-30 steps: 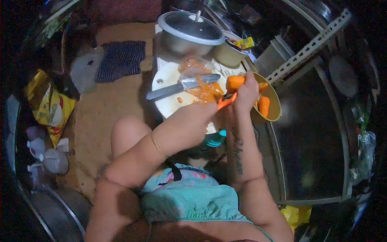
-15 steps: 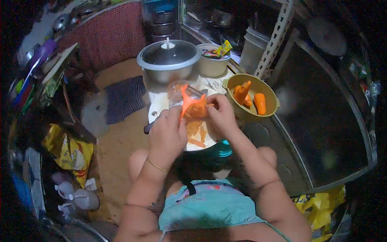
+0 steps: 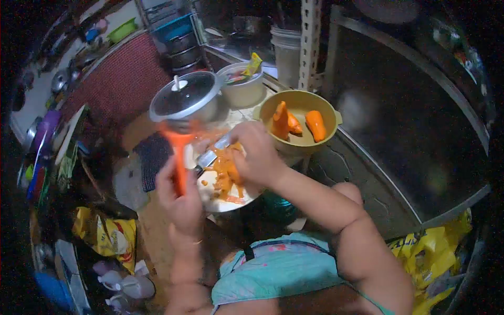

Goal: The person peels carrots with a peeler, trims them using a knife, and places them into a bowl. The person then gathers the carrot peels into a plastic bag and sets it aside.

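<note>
My left hand (image 3: 181,197) is closed around the handle of an orange peeler (image 3: 181,160), held up at the left of the white board (image 3: 210,194). My right hand (image 3: 257,155) is low over the board, its fingers curled down among orange peelings (image 3: 224,167); an orange piece shows at the fingertips, but its shape is mostly hidden. Beside that hand a knife (image 3: 208,156) lies with its blade over the board. Thick orange carrot pieces (image 3: 316,126) rest in a yellow-green bowl (image 3: 336,113) at the right.
Behind the board stand a lidded pot (image 3: 186,97) and a white tub (image 3: 244,92) with packets in it. A dark woven mat (image 3: 152,157) lies at the left. A metal shelf post (image 3: 308,47) rises behind the bowl. Yellow bags (image 3: 113,236) lie on the floor.
My left hand has moved left with the peeler, away from my right hand. My right hand has gone down to the peelings. The view has turned right, and the knife blade now shows.
</note>
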Demonstrator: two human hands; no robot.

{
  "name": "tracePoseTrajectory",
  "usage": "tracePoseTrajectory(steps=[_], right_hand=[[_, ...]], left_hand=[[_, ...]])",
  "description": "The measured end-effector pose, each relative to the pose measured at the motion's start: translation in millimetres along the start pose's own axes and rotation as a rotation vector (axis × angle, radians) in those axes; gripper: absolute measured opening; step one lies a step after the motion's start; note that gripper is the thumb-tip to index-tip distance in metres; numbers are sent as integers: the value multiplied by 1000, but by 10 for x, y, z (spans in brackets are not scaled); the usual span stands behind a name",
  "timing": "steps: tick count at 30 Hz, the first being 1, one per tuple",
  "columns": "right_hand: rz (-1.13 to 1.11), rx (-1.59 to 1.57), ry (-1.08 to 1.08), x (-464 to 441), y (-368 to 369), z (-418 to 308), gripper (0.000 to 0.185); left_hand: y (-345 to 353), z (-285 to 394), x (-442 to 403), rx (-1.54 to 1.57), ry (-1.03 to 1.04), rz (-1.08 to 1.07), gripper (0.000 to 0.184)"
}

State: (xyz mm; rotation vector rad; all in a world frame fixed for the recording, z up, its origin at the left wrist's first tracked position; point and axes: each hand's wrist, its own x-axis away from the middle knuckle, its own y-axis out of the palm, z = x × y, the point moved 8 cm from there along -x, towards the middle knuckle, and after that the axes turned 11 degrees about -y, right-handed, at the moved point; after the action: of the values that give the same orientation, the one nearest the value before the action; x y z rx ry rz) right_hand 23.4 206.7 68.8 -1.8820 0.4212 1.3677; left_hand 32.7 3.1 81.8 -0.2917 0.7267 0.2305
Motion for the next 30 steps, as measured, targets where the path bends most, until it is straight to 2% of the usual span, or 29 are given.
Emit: tracePoseTrajectory(steps=[3, 6, 7, 8, 9, 12, 13, 16, 17, 18, 20, 21, 22, 23, 26, 28, 30], right_hand=[[-38, -87, 131, 25, -2, 30, 44], [-180, -143, 184, 37, -1, -62, 53], [-258, -189, 199, 70, 78, -85, 54], [-336, -238, 207, 102, 162, -132, 54], [-334, -274, 320, 163, 186, -137, 52], [-296, -269, 322, 174, 96, -138, 46], [-200, -154, 278, 198, 68, -124, 35], [-182, -148, 291, 246, 30, -98, 24], [-44, -187, 308, 310, 27, -60, 15], [-65, -161, 311, 322, 36, -75, 14], [-107, -108, 316, 360, 7, -72, 11], [-132, -132, 307, 364, 16, -71, 10], [-189, -135, 276, 363, 23, -89, 11], [-248, -136, 245, 369, 22, -109, 12], [-376, -216, 162, 418, 24, -116, 17], [-419, -281, 117, 453, 23, -95, 23], [-437, -329, 82, 478, 5, -84, 33]], left_hand=[[-257, 135, -11, 190, -34, 188, 34], [-138, -319, 23, 205, -281, 162, 37], [166, -63, 11, -190, 177, -11, 35], [486, -266, 95, -372, 9, -432, 35], [496, -288, 113, -274, -39, -396, 34], [341, -144, -19, 15, -227, -171, 31], [261, -110, -65, 112, -304, -72, 30], [350, 112, -226, -9, -126, -108, 27], [485, 215, -221, -115, -124, -194, 26], [626, 22, -248, -52, -151, -308, 27], [814, 78, -307, -250, -180, -356, 30], [909, 3, -378, -233, -205, -402, 33], [1026, -87, -456, -213, -232, -447, 37], [1125, -129, -551, -332, -240, -444, 40], [1595, -111, -856, -407, -141, -521, 46], [1949, -191, -1165, -421, -130, -532, 52], [2199, -121, -1422, -295, -161, -545, 56]])
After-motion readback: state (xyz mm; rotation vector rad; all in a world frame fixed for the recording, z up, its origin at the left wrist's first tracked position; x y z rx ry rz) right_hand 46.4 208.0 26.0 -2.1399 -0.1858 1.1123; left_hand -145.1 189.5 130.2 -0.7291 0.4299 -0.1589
